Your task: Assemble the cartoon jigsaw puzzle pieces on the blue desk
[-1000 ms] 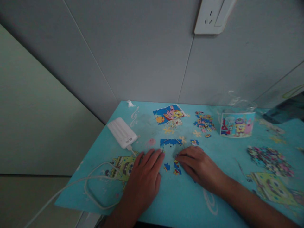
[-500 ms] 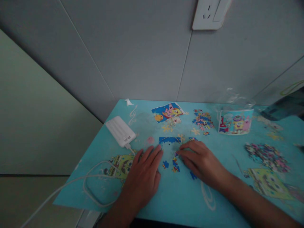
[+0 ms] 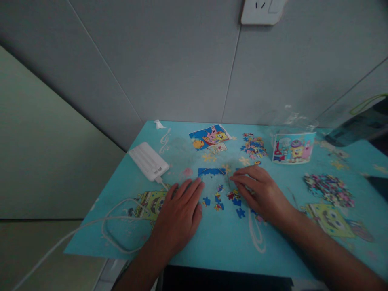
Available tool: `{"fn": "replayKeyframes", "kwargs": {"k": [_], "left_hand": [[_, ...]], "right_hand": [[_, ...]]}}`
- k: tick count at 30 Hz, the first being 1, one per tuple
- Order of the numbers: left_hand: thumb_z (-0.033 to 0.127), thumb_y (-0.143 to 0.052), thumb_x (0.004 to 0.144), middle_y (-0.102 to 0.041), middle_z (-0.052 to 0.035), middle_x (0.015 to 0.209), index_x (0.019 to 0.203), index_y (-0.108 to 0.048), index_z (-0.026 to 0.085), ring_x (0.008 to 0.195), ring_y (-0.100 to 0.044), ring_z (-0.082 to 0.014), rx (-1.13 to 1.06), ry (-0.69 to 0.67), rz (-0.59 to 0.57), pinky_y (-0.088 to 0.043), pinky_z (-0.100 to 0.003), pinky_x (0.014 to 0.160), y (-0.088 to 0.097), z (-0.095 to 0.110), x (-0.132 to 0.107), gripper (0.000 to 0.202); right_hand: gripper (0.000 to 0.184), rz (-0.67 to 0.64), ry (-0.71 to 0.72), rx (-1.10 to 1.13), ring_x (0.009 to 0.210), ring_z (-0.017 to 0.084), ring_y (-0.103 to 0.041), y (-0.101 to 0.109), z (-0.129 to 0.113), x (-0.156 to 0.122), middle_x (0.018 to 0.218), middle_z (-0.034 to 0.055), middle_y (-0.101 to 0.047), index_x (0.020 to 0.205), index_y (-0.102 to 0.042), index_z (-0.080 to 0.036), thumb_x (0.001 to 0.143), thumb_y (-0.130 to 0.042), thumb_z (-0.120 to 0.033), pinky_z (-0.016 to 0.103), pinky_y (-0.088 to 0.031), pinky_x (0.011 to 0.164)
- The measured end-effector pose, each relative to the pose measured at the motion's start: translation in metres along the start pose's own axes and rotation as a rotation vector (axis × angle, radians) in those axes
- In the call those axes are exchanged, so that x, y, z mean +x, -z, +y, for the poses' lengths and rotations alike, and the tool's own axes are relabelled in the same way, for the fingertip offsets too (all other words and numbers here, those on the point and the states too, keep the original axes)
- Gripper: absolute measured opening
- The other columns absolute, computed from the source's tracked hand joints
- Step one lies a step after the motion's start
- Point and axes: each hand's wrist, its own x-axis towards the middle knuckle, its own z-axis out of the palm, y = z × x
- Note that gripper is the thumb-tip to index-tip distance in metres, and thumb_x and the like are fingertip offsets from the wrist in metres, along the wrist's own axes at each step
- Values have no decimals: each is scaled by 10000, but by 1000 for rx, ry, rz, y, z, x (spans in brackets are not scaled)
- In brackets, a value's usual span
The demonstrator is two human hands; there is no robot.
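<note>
My left hand point(image 3: 180, 214) lies flat on the table with its fingers stretched out, just left of the loose puzzle pieces. A joined strip of blue puzzle pieces point(image 3: 211, 171) lies beyond its fingertips. The fingers of my right hand point(image 3: 257, 192) are pinched together on a thin, small puzzle piece point(image 3: 228, 181), seen nearly edge-on. Between the hands are a short joined column of pieces point(image 3: 218, 198) and a single blue piece point(image 3: 206, 201). Red-and-blue pieces point(image 3: 234, 197) and another blue piece point(image 3: 240, 213) lie below my right fingers. My right hand partly covers other pieces.
A picture card point(image 3: 209, 137) and a pile of pieces point(image 3: 254, 146) lie toward the wall. To the right are a clear bag with a printed label point(image 3: 293, 148), a larger pile point(image 3: 329, 189) and a bottle point(image 3: 357, 125). A white power bank point(image 3: 148, 161) with its cable point(image 3: 121, 218) lies left.
My right hand has moved away from the column of pieces, up and to the right, uncovering several pieces below it. My left hand stays flat in place. The view has shifted slightly.
</note>
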Motion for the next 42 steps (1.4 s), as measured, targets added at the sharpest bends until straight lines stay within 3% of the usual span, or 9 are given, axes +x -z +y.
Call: {"fn": "replayKeyframes", "kwargs": {"k": [7,11,30,36,42], "left_hand": [[235,-438,962,-361,-39,1584,1508,-368,236,1411,-372,-272,-6,-4,1,-284,-546,1162,2,0,0,551],[251,-443,966,-376,-37,1576,1511,-364,245,1414,-365,-271,-18,2,-11,-281,-546,1164,3,0,0,551],[319,-419,1000,-407,-41,1558,1517,-344,229,1410,-365,-264,-9,-16,7,-273,-534,1166,2,1,-1,530],[294,-416,994,-380,-41,1574,1515,-351,236,1422,-356,-265,-1,6,9,-278,-533,1168,3,3,-1,528],[309,-421,996,-362,-44,1584,1530,-318,234,1426,-355,-266,7,-1,15,-278,-535,1167,2,3,0,549]], "right_hand": [[216,-311,177,137,1001,208,-612,-4,-24,-3,1045,69,-678,1129,-696,-235,977,-542,-227,396,-478,922],[209,-393,161,126,1022,214,-597,-11,-34,-8,1039,57,-665,1144,-690,-242,974,-568,-254,399,-457,939],[186,-371,120,144,912,186,-619,-12,-36,-10,949,36,-677,1098,-699,-253,990,-549,-233,350,-474,855],[133,-398,43,133,886,195,-610,-15,-37,-11,902,35,-668,1026,-710,-237,969,-595,-273,344,-487,822],[155,-378,48,134,883,193,-613,-16,-34,-12,894,28,-671,1067,-710,-248,952,-626,-309,342,-489,816]]}}
